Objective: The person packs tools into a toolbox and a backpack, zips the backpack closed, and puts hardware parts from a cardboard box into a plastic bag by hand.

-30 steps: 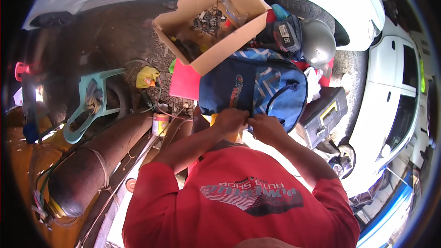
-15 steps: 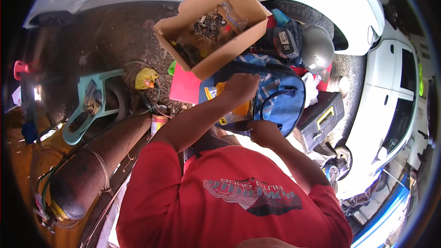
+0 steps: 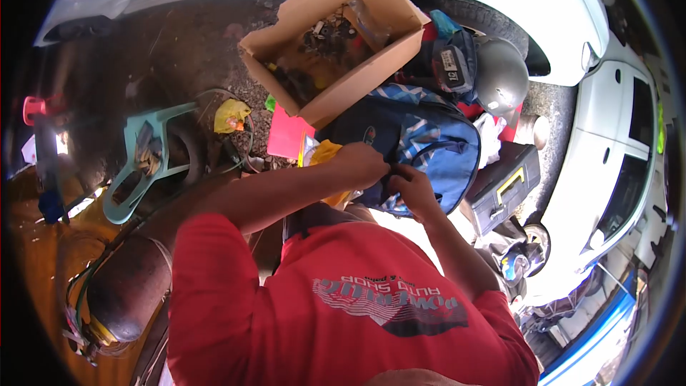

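A blue backpack (image 3: pixel 443 139) with a plaid pattern lies in front of me. My left hand (image 3: pixel 363 166) reaches across to its near edge, fingers closed on it. Just beside it, almost touching, my right hand (image 3: pixel 413 187) pinches the same edge. The fingertips of both hands are partly hidden, so any small part between them cannot be made out. A yellow item (image 3: pixel 325 151) shows beside and below my left forearm. Over the far side of the backpack stands an open cardboard box (image 3: pixel 389 53) with small dark parts inside.
To the right are a black toolbox (image 3: pixel 504 189) and a grey helmet (image 3: pixel 500 77). A green plastic stool (image 3: pixel 132 196) and a large rusty cylinder (image 3: pixel 125 293) lie left. White cars (image 3: pixel 607 146) stand ahead and right. A pink sheet (image 3: pixel 287 136) sits by the box.
My left hand has come down toward me and my right hand has moved up, so they now meet. The backpack's dark panel now covers much of the yellow item seen in its opening before.
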`<state>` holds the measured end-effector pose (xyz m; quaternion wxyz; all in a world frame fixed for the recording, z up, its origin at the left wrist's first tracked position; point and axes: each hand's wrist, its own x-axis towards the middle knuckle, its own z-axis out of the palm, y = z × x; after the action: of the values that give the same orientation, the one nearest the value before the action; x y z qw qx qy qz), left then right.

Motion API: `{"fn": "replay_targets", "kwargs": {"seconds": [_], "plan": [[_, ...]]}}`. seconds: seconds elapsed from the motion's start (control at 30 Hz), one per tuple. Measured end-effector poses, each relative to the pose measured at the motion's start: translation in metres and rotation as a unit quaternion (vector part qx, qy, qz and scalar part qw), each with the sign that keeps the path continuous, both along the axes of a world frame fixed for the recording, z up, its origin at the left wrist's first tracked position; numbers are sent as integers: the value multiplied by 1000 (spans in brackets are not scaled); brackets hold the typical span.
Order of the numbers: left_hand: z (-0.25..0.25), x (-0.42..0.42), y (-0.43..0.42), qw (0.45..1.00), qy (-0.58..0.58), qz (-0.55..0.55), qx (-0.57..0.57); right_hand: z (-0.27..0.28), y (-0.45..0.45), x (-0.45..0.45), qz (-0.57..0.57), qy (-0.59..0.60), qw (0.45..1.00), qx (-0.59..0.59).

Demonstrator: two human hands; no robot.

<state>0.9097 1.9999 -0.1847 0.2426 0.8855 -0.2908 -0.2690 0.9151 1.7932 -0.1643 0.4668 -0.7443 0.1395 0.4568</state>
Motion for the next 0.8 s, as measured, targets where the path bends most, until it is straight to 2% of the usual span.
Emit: {"fn": "replay_targets", "kwargs": {"seconds": [0.07,0.17,0.2,0.23,0.27,0.33,0.37,0.43,0.47,0.5,0.53,0.57,0.63,0.67,0.73,0.8], "plan": [[20,-2,14,1000,19,-4,-2,-2,12,2,-33,-43,998,36],[49,5,29,998,59,-23,1,-5,32,15,17,-62,997,34],[53,7,33,996,78,-33,8,-12,34,17,-79,61,991,92],[53,6,35,996,78,-34,9,-20,35,17,-172,181,957,148],[51,5,36,998,63,-21,-5,-28,32,14,-172,181,957,149],[43,1,40,999,49,-5,-18,-35,27,12,-78,153,977,124],[37,-2,42,999,40,1,-22,-37,22,12,-76,155,977,124],[38,-8,46,999,33,10,-29,-22,21,16,57,72,993,74],[40,-13,47,997,54,43,-40,-19,17,17,59,72,993,73],[42,-16,49,993,75,75,-51,-15,12,18,84,12,994,65],[39,-17,54,993,75,76,-53,-11,10,19,108,-47,991,56],[34,-19,61,991,101,76,-49,-6,8,23,109,-47,991,55],[21,-28,75,988,127,78,-47,24,17,38,176,-76,981,11],[13,-36,83,985,108,123,-60,41,26,47,179,-76,981,10],[8,-44,101,978,90,173,-73,69,47,65,320,-143,929,-114],[8,-49,116,961,177,213,-8,73,61,79,321,-171,926,-99]]}}
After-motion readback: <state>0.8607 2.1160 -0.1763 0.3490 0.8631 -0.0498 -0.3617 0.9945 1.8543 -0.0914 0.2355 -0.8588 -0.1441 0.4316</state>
